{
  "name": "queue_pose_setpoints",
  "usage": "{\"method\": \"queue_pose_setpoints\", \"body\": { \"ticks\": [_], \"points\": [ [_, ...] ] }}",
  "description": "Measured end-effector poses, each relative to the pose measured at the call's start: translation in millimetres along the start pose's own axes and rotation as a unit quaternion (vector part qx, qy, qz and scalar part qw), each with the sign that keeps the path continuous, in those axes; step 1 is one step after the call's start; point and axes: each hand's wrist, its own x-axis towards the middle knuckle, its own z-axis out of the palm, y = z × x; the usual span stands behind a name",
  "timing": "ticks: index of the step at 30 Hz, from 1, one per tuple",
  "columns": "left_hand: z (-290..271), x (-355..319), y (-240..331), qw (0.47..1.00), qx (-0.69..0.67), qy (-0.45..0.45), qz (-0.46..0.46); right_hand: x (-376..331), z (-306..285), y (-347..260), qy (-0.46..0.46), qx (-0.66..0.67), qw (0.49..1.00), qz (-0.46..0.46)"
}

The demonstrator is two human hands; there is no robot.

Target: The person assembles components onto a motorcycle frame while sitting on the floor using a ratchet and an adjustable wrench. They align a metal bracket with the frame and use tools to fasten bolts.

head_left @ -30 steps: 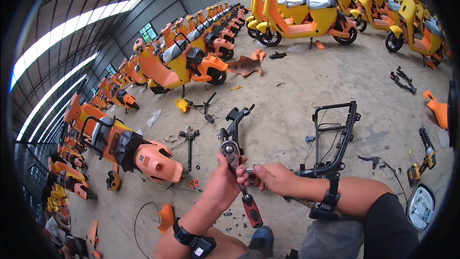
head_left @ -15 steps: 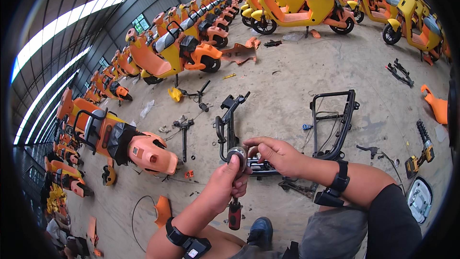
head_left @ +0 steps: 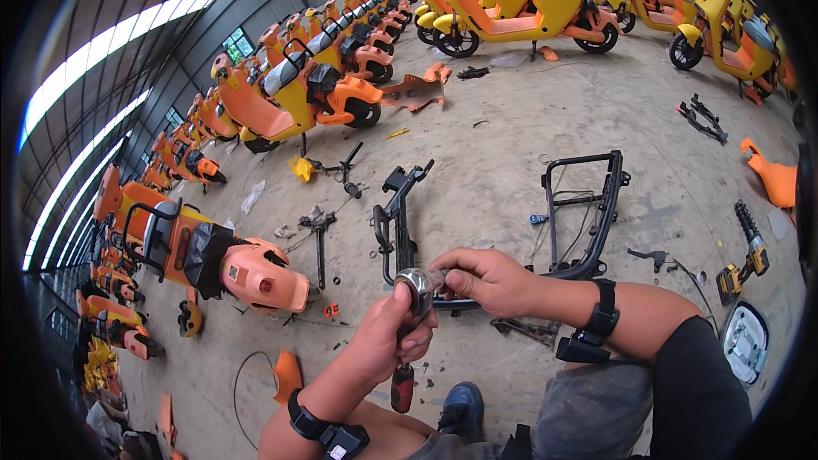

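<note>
Above a concrete floor [head_left: 503,115], near a black frame [head_left: 610,204], the left hand [head_left: 382,338] wraps its fingers around a ratchet wrench [head_left: 417,288], seemingly to steady its head, while the right hand [head_left: 487,279] pinches an apparent socket [head_left: 440,278].

Over here someone's left grip [head_left: 395,330] wraps a ratchet wrench [head_left: 417,286], thumb against its shiny head, while the right grip [head_left: 487,281] pinches at that same end. A black frame [head_left: 612,192] lies on the floor [head_left: 486,162] beyond, yellow-and-orange scooters [head_left: 550,19] standing farther back.
</note>
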Motion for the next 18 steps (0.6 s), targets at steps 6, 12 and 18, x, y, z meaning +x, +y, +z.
{"method": "queue_pose_setpoints", "body": {
  "ticks": [6,12,18],
  "points": [
    [-0.4,0.2,-4.8,0.999,-0.027,-0.004,-0.017,-2.7,0.1,-12.7,-0.015,-0.035,0.999,0.03],
    [1.3,-0.5,-3.4,1.0,0.013,-0.006,-0.003,-6.3,3.6,-18.3,-0.032,0.072,0.991,0.11],
    [3.6,-0.4,-3.7,0.999,0.035,-0.002,0.006,-7.7,11.1,-16.2,0.021,0.02,0.999,0.04]
  ]
}}
